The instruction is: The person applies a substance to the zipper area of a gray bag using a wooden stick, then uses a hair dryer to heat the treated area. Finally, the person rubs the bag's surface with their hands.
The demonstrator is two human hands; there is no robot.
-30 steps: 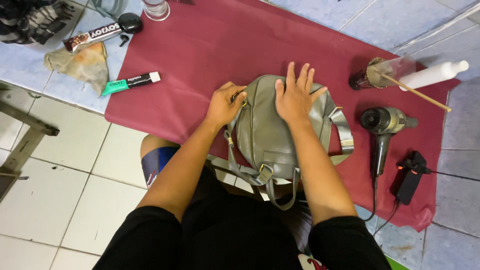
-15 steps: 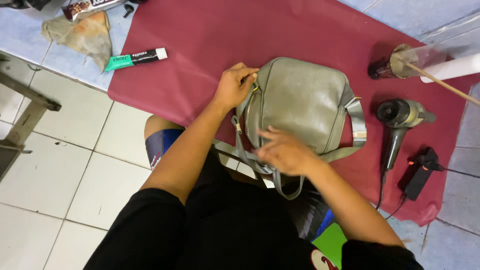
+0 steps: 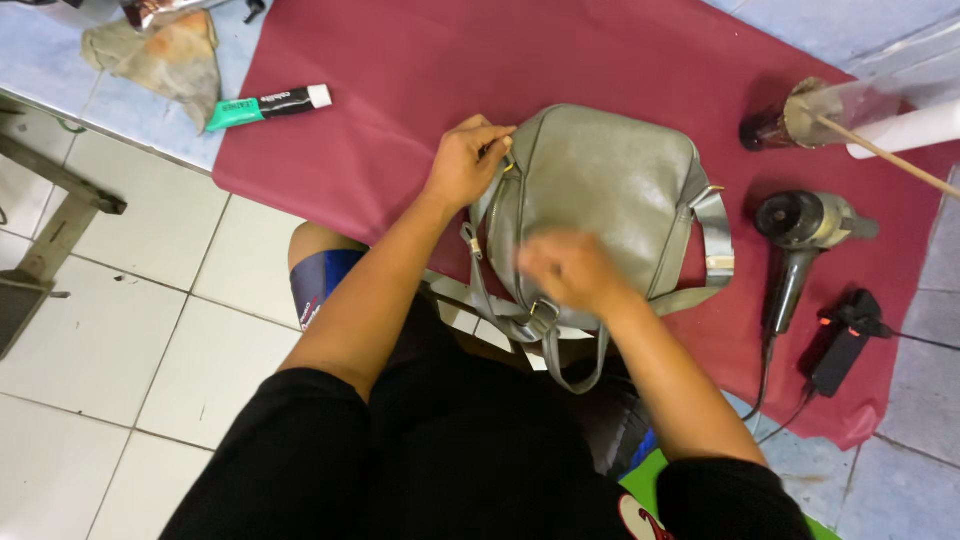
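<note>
A grey-green leather bag lies flat on a dark red cloth, its straps hanging over the near edge. My left hand grips the bag's left edge with curled fingers. My right hand rests on the lower front of the bag, blurred by motion, fingers pressed on the leather; whether it holds anything cannot be told.
A hair dryer and a black power adapter lie right of the bag. A dark bottle with a stick and a white roll sit at the far right. A green-and-black tube and a stained rag lie on the left.
My right hand has slid from the top of the bag down to its lower front. The left hand has stayed on the bag's left edge. The view has shifted slightly.
</note>
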